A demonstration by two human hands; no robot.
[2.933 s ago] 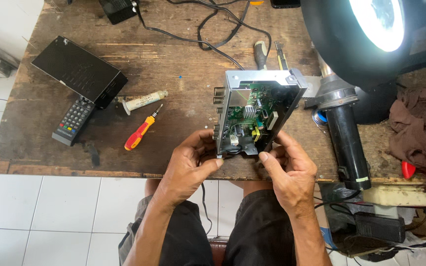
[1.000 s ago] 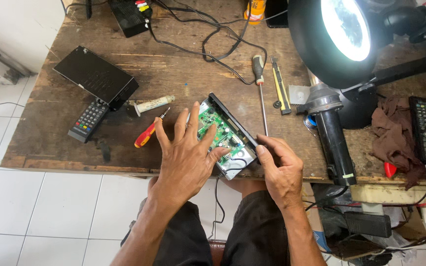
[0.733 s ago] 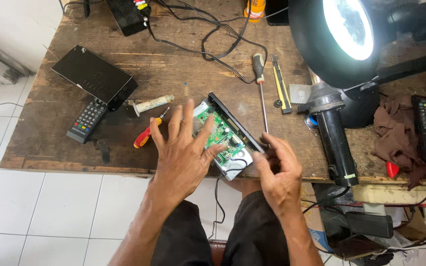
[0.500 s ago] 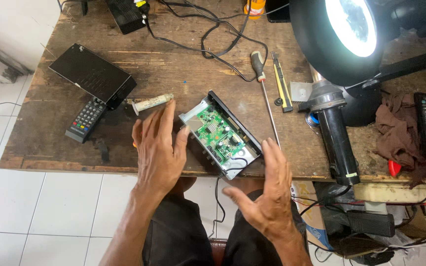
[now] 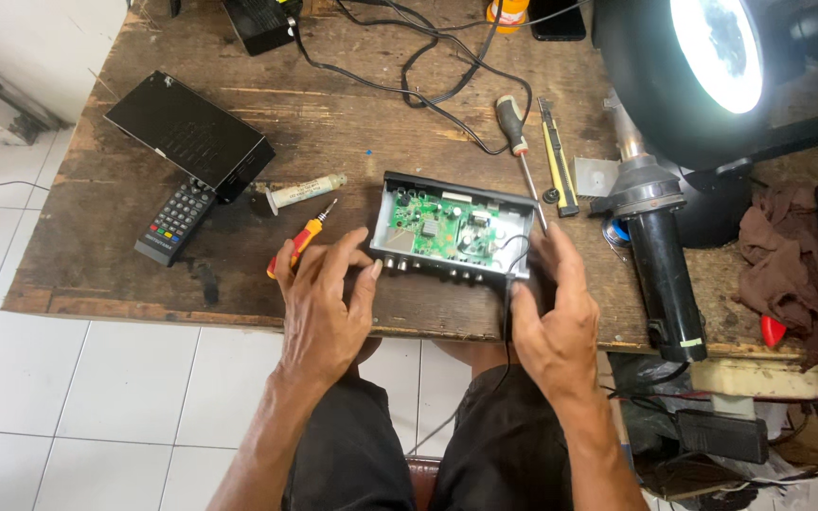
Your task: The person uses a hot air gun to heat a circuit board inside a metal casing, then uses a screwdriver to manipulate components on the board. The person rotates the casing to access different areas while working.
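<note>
Two hands: both rest at the near corners of an opened set-top box [image 5: 452, 230], steadying it flat on the wooden table [image 5: 144, 274].
Left hand [image 5: 319, 303]: fingers loosely spread, tips touching the box's left front corner, nothing gripped.
Right hand [image 5: 553, 317]: cupping the right end, thumb by the black cable [image 5: 507, 312].
Box: lid off, green circuit board facing up, near the table's front edge.
Nearby: red-and-yellow screwdriver [image 5: 300, 240] just left; remote control [image 5: 175, 220] farther left.
</note>
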